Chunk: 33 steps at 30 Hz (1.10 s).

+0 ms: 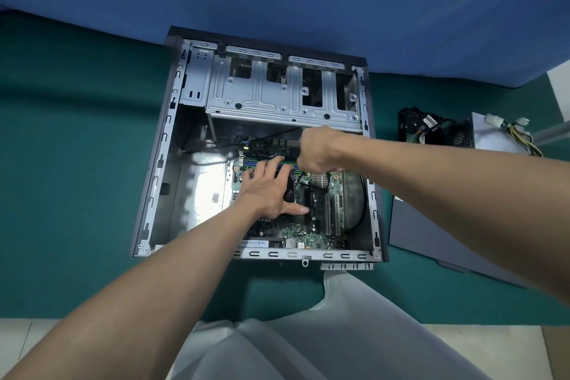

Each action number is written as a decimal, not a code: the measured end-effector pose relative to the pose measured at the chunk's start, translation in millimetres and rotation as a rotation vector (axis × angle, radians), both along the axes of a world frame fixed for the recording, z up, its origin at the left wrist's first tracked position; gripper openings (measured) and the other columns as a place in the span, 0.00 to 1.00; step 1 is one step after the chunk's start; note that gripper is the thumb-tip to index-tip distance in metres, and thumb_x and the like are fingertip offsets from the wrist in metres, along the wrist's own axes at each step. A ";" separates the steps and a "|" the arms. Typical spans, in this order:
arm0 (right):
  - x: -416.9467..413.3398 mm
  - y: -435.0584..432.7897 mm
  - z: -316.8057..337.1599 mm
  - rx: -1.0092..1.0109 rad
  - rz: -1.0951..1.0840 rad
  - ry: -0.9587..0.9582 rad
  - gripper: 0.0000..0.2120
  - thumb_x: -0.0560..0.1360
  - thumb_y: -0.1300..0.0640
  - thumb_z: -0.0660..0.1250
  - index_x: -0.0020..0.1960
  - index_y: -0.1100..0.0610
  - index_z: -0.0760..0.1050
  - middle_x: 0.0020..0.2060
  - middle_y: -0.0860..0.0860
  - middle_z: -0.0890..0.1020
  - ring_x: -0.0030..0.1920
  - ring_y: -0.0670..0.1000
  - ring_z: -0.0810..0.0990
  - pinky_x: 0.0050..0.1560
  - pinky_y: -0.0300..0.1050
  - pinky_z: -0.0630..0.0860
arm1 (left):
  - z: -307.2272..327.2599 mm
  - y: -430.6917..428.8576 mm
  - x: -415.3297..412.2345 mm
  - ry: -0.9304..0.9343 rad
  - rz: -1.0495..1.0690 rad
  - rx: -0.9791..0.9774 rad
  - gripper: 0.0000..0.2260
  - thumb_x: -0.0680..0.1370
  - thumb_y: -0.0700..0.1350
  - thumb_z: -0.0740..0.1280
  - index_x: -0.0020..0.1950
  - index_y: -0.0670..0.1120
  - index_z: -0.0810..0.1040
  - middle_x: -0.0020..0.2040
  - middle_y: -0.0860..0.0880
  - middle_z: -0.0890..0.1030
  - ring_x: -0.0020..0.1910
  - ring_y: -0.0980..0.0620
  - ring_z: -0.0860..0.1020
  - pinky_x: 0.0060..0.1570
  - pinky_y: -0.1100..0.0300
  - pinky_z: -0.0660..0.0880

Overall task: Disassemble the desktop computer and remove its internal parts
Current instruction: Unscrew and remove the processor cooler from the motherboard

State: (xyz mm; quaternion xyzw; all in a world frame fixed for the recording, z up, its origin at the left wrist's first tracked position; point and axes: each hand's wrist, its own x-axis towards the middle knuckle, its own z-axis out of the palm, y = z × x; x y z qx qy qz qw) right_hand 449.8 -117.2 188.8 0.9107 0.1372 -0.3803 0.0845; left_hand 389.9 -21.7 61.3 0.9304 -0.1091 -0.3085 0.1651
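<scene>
1. The open computer case (160, 163) is laid flat.
2. The motherboard (311, 234) is seated on the case floor.
3. A power supply (493, 133) is parked well right of the case.
4. The cooler fan (290, 185), mid-case, is pressed by the left hand (265, 191), fingers spread straight.
5. The right hand (317, 148) is curled mid-case; its contents cannot be told.

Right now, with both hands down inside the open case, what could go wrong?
1. The left hand rests on the black cooler fan, and a thin black cable runs beside it onto the motherboard. Lifting the fan now may strain that cable.
2. The right hand is curled close above the memory sticks. I cannot tell whether it holds a tool, but a slip could scrape the board.
</scene>
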 end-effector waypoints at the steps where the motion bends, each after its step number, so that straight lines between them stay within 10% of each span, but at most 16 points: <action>1: -2.1 0.2 1.3 -0.019 0.107 -0.032 0.12 0.77 0.61 0.59 0.35 0.60 0.70 0.30 0.53 0.73 0.28 0.49 0.71 0.26 0.40 0.68 | 0.2 0.0 0.2 0.000 0.000 -0.004 0.47 0.68 0.74 0.63 0.78 0.52 0.49 0.79 0.52 0.44 0.76 0.45 0.47 0.72 0.42 0.49; 11: -4.1 -7.2 5.3 -0.055 0.778 -0.141 0.14 0.78 0.60 0.59 0.35 0.58 0.61 0.29 0.52 0.64 0.25 0.49 0.64 0.29 0.44 0.66 | 5.5 9.6 9.4 0.158 -0.033 -0.107 0.48 0.71 0.66 0.69 0.79 0.53 0.41 0.78 0.52 0.41 0.76 0.47 0.41 0.74 0.40 0.44; 21: 1.7 -7.0 4.8 0.137 -0.454 0.206 0.10 0.79 0.65 0.52 0.42 0.64 0.69 0.29 0.55 0.72 0.21 0.47 0.62 0.20 0.34 0.58 | 6.5 9.4 6.7 0.130 -0.007 -0.143 0.45 0.71 0.64 0.71 0.78 0.56 0.47 0.79 0.55 0.42 0.76 0.48 0.43 0.74 0.42 0.44; 33: -13.0 -3.0 7.9 -0.034 0.993 -0.175 0.11 0.81 0.56 0.55 0.44 0.57 0.73 0.33 0.52 0.72 0.43 0.57 0.81 0.34 0.46 0.70 | 1.0 7.8 6.1 0.108 0.006 -0.099 0.45 0.71 0.66 0.69 0.78 0.53 0.49 0.76 0.54 0.49 0.74 0.49 0.47 0.74 0.44 0.47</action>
